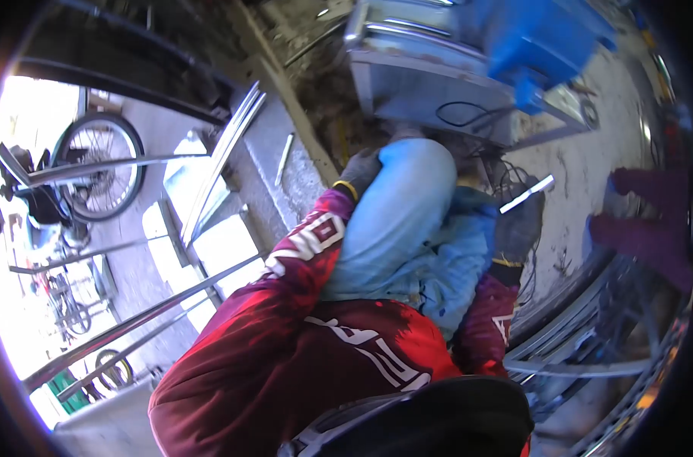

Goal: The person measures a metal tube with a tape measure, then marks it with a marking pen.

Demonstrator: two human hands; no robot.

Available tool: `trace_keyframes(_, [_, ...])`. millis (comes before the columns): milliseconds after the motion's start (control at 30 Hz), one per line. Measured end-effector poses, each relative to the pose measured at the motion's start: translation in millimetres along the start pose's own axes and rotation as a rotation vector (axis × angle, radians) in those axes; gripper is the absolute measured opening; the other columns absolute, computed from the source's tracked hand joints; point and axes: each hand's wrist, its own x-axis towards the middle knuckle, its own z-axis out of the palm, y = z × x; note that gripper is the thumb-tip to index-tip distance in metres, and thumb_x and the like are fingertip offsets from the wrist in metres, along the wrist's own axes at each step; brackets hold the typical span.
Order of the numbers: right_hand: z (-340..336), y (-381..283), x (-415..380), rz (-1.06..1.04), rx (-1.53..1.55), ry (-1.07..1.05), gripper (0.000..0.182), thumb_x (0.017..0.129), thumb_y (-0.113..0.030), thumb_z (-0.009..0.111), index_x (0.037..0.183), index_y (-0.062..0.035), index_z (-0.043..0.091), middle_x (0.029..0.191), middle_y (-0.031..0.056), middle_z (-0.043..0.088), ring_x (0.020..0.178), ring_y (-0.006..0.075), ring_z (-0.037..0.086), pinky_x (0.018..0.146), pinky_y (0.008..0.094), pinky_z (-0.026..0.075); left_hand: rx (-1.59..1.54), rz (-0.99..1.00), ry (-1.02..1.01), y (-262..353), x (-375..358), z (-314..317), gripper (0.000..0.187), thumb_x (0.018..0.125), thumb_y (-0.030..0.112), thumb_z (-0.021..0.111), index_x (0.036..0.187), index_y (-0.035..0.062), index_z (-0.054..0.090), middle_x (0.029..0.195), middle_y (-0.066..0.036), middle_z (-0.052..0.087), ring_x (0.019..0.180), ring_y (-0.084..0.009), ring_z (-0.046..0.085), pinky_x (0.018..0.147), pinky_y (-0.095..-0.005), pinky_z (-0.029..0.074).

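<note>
A short, straight, narrow strip of bright silvery-white material (527, 193), perhaps metal, lies at a slant across the right hand (517, 232) in its dark grey glove, just beyond the right side of the worn light-blue jeans (407, 206). Strong light washes out its surface, so finer detail is lost, but its edges look parallel and it stands out sharply against the dark glove. I cannot tell whether the right fingers clasp it or only lie beneath it. Thin dark tangled wires (506, 174) run close beside that hand. The left hand (361, 169), also in a dark grey glove with a yellow cuff, is by the outer side of the bent left knee; its fingers are too dark and hidden to show whether it grips anything. Ahead of the knees stands a grey box-shaped metal frame (430, 67), with a bright blue angular machine part (548, 38) above its right side.
</note>
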Motion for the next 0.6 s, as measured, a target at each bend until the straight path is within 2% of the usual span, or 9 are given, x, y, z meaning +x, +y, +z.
trace_keyframes(33, [-3.2,-0.1,1.7,0.063,-0.005,-0.09,0.029,0.101,-0.023,0.055,0.123,-0.0047,0.055,0.088,0.0034,0.053,0.077,0.0143,0.048,0.068,0.0326,0.042,0.078,-0.025,-0.076,9.8,2.8,-5.0,0.037,0.09,0.017,0.051,0.124,0.0071,0.06,0.117,-0.019,0.065,0.112,-0.0369,0.059,0.1,-0.0417,0.046])
trace_keyframes(67, [-2.4,-0.1,0.0,0.123,-0.01,-0.171,0.029,0.101,-0.023,0.055,0.123,-0.0045,0.054,0.086,0.0029,0.052,0.075,0.0144,0.048,0.067,0.0326,0.041,-0.027,-0.266,-0.165,6.6,11.3,10.1,0.041,0.089,0.018,0.052,0.128,0.005,0.058,0.117,-0.023,0.064,0.114,-0.0396,0.059,0.1,-0.0441,0.047])
trace_keyframes(167, [10.0,-3.8,-5.2,0.079,-0.217,-0.015,0.026,0.101,-0.021,0.055,0.121,-0.0049,0.053,0.08,-0.0002,0.048,0.07,0.0139,0.044,0.063,0.0324,0.038,-0.19,-0.198,-0.14,-23.1,19.5,39.0,0.045,0.089,0.025,0.055,0.128,0.002,0.058,0.118,-0.028,0.063,0.115,-0.0409,0.059,0.098,-0.0465,0.048])
trace_keyframes(233, [5.7,-11.7,4.2,0.121,-0.178,-0.099,0.024,0.101,-0.02,0.055,0.12,-0.0044,0.053,0.078,0.0,0.047,0.068,0.0141,0.043,0.063,0.0322,0.038,-0.534,-0.507,-0.214,-44.9,33.2,60.2,0.051,0.089,0.035,0.057,0.127,0.0006,0.059,0.124,-0.029,0.061,0.118,-0.0422,0.058,0.099,-0.046,0.047])
trace_keyframes(267, [13.4,-12.8,8.8,0.152,-0.113,-0.181,0.023,0.101,-0.018,0.054,0.119,-0.004,0.053,0.076,0.0002,0.046,0.067,0.0142,0.043,0.064,0.0321,0.038,-0.547,-0.514,-0.21,-55.4,39.3,63.3,0.051,0.089,0.035,0.057,0.127,0.0006,0.059,0.124,-0.029,0.061,0.118,-0.0422,0.058,0.099,-0.046,0.047])
trace_keyframes(367, [28.9,-26.0,4.0,-0.025,-0.632,0.105,0.025,0.1,-0.016,0.055,0.12,-0.003,0.055,0.086,0.0067,0.061,0.078,0.0173,0.06,0.066,0.0342,0.049,-0.497,-0.882,-0.135,-106.5,65.4,80.4,0.052,0.086,0.035,0.061,0.128,0.0049,0.061,0.123,-0.025,0.064,0.117,-0.0394,0.061,0.093,-0.0431,0.051])
trace_keyframes(433, [23.5,-36.2,5.4,-0.163,-0.91,0.243,0.026,0.1,-0.009,0.053,0.125,-0.0012,0.055,0.093,0.0073,0.062,0.079,0.0174,0.06,0.069,0.0332,0.051,-0.489,-0.889,-0.076,-121.5,76.7,53.9,0.051,0.086,0.035,0.061,0.128,0.0048,0.061,0.123,-0.025,0.064,0.117,-0.0395,0.061,0.093,-0.0432,0.051])
trace_keyframes(500, [-13.8,-64.2,12.4,-0.028,-1.178,0.253,0.036,0.099,-0.006,0.053,0.135,-0.0003,0.05,0.1,0.0077,0.06,0.087,0.0171,0.06,0.07,0.0323,0.051,-0.427,-0.879,-0.025,-140.8,89.3,56.6,0.051,0.086,0.035,0.061,0.127,0.0046,0.061,0.123,-0.026,0.064,0.116,-0.0398,0.061,0.093,-0.0433,0.051])
trace_keyframes(600, [-45.1,-77.7,20.5,0.033,-1.351,0.237,0.038,0.099,-0.006,0.053,0.137,-0.0003,0.049,0.098,0.0056,0.057,0.082,0.0139,0.056,0.066,0.0275,0.047,-0.319,-0.838,0.043,-168.3,121.3,63.2,0.05,0.086,0.035,0.061,0.126,0.0043,0.062,0.122,-0.026,0.064,0.116,-0.0401,0.062,0.093,-0.0435,0.051])
